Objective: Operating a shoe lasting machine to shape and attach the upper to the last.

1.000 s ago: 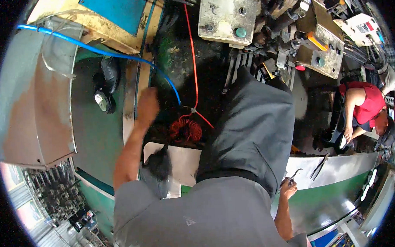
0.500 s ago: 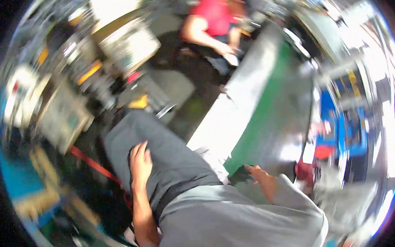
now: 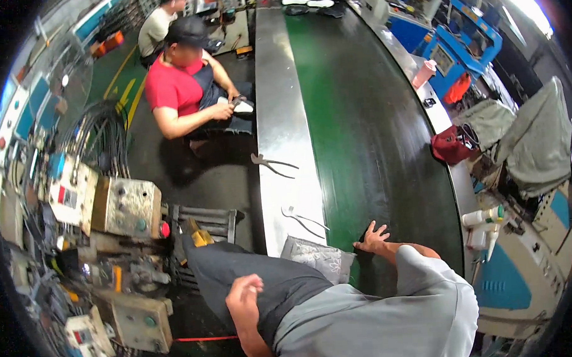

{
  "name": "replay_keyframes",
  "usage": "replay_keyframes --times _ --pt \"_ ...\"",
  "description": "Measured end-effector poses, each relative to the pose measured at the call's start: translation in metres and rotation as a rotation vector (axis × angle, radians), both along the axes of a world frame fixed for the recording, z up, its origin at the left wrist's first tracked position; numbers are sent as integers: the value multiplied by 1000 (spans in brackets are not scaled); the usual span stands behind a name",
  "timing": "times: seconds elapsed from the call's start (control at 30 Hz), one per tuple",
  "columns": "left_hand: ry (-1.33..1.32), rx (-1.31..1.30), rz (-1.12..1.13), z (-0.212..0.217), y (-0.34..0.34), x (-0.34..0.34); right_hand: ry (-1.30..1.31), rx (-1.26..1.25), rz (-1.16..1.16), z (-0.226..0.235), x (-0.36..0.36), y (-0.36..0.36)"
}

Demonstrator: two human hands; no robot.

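My right hand [image 3: 372, 238] rests on the dark green belt [image 3: 386, 169] with its fingers spread and nothing in them. Over my dark trousers, my left hand [image 3: 243, 301] hovers with fingers loosely bent; no object shows in it. Between my lap and the belt lies a grey patterned cloth [image 3: 319, 259] on the metal ledge [image 3: 284, 128]. A pair of pliers [image 3: 304, 220] lies just beyond the cloth, and a second pair of pliers [image 3: 274, 165] is farther along the ledge.
A person in a red shirt [image 3: 185, 87] sits at the far left, holding a white-soled shoe [image 3: 242, 106]. Another person [image 3: 158, 32] is behind. Machine control boxes [image 3: 132, 206] and a low black stool [image 3: 215, 220] stand at my left. A red bag [image 3: 453, 145] sits across the belt.
My view has swung and steadied, so the belt now runs more straight ahead. My right hand's fingers show spread on the belt, and my left hand's fingers look more bent.
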State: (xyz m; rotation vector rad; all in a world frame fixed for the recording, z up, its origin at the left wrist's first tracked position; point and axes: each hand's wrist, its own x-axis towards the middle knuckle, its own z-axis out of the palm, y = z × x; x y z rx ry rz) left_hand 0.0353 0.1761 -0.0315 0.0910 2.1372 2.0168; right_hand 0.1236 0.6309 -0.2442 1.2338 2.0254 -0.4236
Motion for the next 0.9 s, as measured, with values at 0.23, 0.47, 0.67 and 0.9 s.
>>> replay_keyframes --times 0.23,0.47,0.67,0.9 --pt "723 1107 -916 190 11 -31 47 -21 41 1 -10 -9" --pt "392 856 -1280 128 60 -197 146 -17 19 -10 11 -5" --pt "19 214 -1119 12 144 -429 56 12 -94 -5 34 -13" --pt "-607 385 -1405 -36 220 -596 55 44 -118 -15 26 -17"
